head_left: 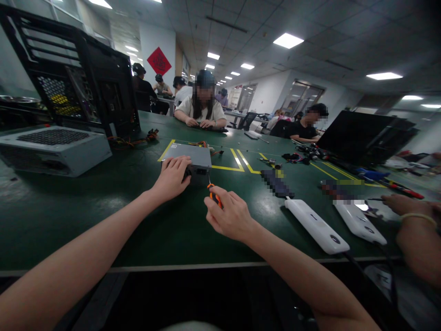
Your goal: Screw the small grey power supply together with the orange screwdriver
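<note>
A grey computer power supply unit [193,153] stands on the green table, its socket side facing me. My left hand [175,174] grips its near left corner, with fingers over the top and the thumb side against the front face. My right hand [229,211] is closed round the orange-and-black handle of a screwdriver [214,195]. The thin shaft points up at the lower right corner of the unit's front. Whether the tip sits in a screw is too small to tell. Coloured cables [200,144] come out behind the unit.
At left are a second power supply [55,149] and an open black computer case [103,87]. White power banks [315,225] and blurred phones lie right, near a co-worker's hand [406,207]. Yellow tape [241,161] marks the table. Another person [201,103] sits opposite.
</note>
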{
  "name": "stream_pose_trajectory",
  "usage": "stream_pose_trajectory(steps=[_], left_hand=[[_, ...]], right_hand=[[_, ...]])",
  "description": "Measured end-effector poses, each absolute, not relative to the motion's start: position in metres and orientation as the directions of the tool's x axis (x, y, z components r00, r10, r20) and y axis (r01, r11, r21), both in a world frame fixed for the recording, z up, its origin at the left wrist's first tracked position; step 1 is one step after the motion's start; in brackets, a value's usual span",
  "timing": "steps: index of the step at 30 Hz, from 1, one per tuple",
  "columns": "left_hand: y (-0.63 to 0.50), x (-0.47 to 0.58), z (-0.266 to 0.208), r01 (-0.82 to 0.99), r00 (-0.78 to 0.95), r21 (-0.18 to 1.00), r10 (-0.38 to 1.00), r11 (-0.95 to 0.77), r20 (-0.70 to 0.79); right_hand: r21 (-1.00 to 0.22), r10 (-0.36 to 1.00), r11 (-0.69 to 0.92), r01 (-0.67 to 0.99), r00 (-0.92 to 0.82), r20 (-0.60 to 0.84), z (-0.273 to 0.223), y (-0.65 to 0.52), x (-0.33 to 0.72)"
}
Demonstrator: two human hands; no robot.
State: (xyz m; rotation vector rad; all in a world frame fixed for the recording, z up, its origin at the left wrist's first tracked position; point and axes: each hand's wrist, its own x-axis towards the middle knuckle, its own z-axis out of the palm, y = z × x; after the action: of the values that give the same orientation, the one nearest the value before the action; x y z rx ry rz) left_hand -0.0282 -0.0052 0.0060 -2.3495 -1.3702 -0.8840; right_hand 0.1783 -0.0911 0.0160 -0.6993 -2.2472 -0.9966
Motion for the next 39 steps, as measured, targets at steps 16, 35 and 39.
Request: stream_pose_trajectory(steps=[16,35,39], left_hand=[[-0.0046,-0.0284,0.0060,0.861,0.365,0.050,0.683,-0.506,0.632],[-0.0048,-0.0282,0.0061,0.858,0.363,0.063,0.690,-0.509,0.626],[-0.0048,-0.0285,0.0056,0.860,0.365,0.057,0.690,-0.506,0.625]], right_hand=[[0.453,0.234,0.571,0.685,-0.665,0.709,0.0166,-0.0909,0.1771],[0.485,0.224,0.593,0.642,-0.710,0.667,0.0175,-0.0917,0.1812],[0.503,0.179,0.592,0.629,-0.712,0.679,0.0146,-0.0883,0.1840]])
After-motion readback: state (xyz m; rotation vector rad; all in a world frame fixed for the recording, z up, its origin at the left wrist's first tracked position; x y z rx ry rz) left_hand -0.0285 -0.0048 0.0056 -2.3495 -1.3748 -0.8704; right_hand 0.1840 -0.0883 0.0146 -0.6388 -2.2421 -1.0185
